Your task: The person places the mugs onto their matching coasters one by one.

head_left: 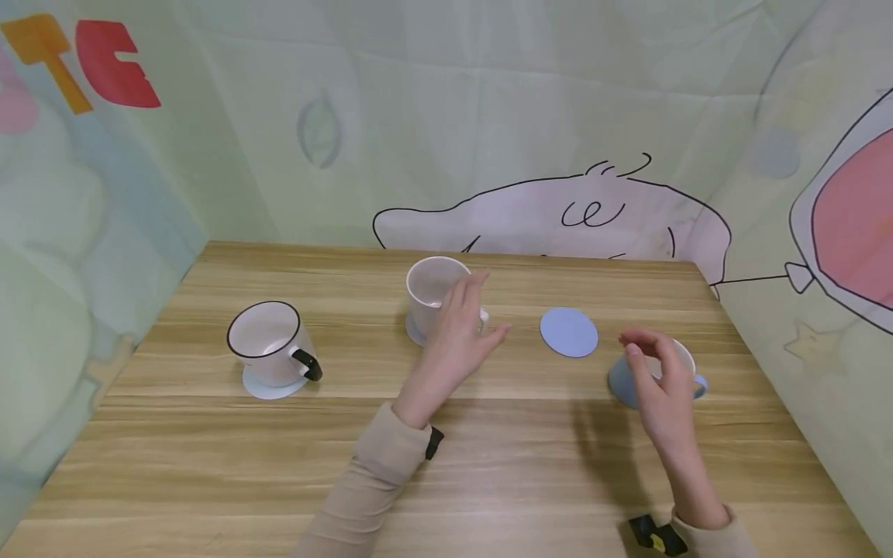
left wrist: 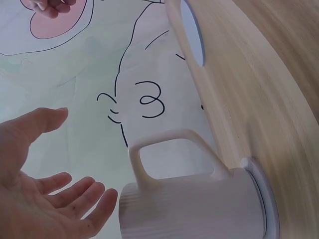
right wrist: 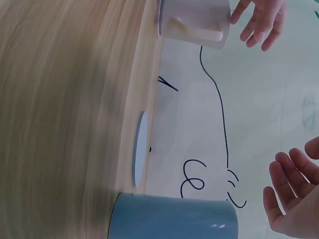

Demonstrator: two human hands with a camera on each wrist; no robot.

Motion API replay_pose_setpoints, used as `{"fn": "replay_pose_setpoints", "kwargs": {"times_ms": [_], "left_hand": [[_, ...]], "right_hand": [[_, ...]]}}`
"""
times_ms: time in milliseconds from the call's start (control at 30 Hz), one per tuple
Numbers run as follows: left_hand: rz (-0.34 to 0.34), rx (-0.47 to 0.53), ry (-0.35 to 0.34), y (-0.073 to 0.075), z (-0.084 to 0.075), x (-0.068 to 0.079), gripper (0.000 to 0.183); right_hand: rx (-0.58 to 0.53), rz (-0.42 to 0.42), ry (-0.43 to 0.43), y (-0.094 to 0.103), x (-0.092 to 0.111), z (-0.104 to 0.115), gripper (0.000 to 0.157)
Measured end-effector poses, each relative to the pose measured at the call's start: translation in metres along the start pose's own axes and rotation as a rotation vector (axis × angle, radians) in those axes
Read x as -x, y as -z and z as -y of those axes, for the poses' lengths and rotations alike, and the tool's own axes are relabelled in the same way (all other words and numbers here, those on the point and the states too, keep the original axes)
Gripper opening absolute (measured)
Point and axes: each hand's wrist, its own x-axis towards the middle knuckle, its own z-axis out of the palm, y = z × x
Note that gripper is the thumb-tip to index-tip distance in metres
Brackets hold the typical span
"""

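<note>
A plain white mug [head_left: 422, 306] stands upright on a pale round coaster [head_left: 415, 333] at the back middle of the table. My left hand [head_left: 453, 341] is over its handle side, fingers spread and holding nothing; the left wrist view shows a gap between the fingertips and the mug. On the right, my right hand [head_left: 666, 387] hovers over a blue mug [head_left: 623, 385] with a white inside, its fingers loosely bent. In the right wrist view nothing is in that hand and it is apart from the mug. Between the two mugs lies a bare blue round coaster [head_left: 568, 332].
At the left a white mug with a black rim [head_left: 268, 333] and black handle stands on a pale coaster [head_left: 267, 387]. The wooden table [head_left: 488, 473] meets a printed cloth backdrop [head_left: 446, 116] at its back and sides.
</note>
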Motion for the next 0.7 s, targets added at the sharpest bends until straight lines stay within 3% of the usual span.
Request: {"fn": "replay_pose_setpoints", "kwargs": {"times_ms": [267, 567, 700], "left_hand": [[0.055, 0.03, 0.009, -0.011, -0.004, -0.005, 0.077], [0.081, 0.024, 0.015, -0.026, -0.006, -0.01, 0.077], [0.092, -0.004, 0.016, -0.031, -0.006, -0.012, 0.076]], "right_hand": [[0.07, -0.055, 0.106, 0.005, 0.0, -0.01, 0.018], [0.123, -0.097, 0.144, 0.012, -0.001, -0.022, 0.016], [0.138, -0.117, 0.123, 0.016, -0.001, -0.026, 0.017]]}}
